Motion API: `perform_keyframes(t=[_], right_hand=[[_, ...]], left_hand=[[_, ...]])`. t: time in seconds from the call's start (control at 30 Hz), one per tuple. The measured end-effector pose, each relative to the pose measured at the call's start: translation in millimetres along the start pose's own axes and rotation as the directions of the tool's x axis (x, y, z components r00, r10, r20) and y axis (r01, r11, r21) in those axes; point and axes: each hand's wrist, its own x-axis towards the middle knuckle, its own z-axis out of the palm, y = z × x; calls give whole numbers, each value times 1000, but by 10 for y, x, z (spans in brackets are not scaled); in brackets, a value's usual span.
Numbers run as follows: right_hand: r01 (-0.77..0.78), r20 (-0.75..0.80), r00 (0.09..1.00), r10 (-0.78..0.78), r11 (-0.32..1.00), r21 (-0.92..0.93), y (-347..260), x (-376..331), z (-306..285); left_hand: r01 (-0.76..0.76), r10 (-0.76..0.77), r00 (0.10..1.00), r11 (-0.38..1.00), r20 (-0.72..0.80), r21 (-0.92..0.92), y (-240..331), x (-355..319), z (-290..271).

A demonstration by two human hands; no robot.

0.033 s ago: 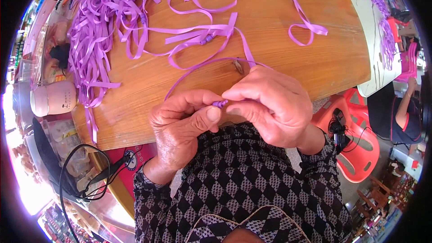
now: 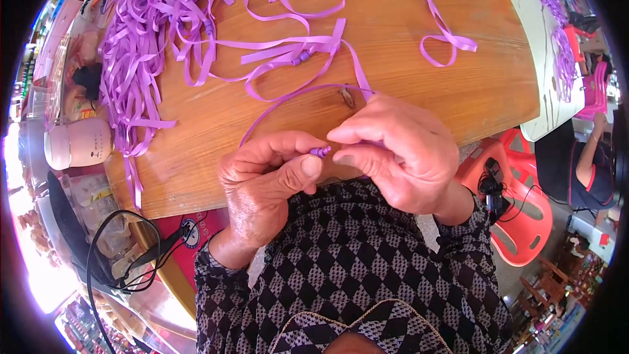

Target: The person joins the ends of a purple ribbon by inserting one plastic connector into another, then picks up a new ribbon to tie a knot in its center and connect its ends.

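Note:
Between the thumb and forefinger of my left hand [image 2: 262, 174] is pinched a small purple coiled knot [image 2: 320, 151], its tip poking out to the right. My right hand [image 2: 403, 154] faces it, fingers curled, with a narrow gap between its thumb and index tips and the knot. A strip of purple shows inside the right hand's curl, mostly hidden by the fingers. From behind the left hand a thin purple ribbon [image 2: 288, 96] arcs over the table toward the right hand.
A large heap of purple ribbons [image 2: 141, 33] covers the far left of the wooden table [image 2: 485, 85]. Loose ribbon loops [image 2: 449, 39] lie farther back. A pinkish jar [image 2: 82, 143] and black cables [image 2: 124, 282] are at left, a red plastic chair [image 2: 524, 216] at right. Another person sits beyond.
My right hand has shifted slightly right, its fingertips drawing away from the knot. My left hand keeps its pinch almost in place.

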Motion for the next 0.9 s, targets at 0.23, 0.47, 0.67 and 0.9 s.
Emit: perform_keyframes(t=[0.23, 0.47, 0.67, 0.9], right_hand=[[-165, 1, 986, 165, 986, 15, -45, -43, -67], [-286, -3, 958, 287, 955, 80, -137, -28, -38], [-286, 104, 954, 282, 958, 17, -100, -13, -92], [-401, 219, 906, 363, 901, 167, -65, -71, -51]], left_hand=[[-144, 142, 989, 988, -39, -54, -82, 9, 32], [-52, 52, 998, 999, -41, -6, -82, 50, -8], [-261, 256, 965, 960, 61, 102, -55, 62, 3], [-172, 173, 985, 948, 21, 269, -3, 23, 18]])
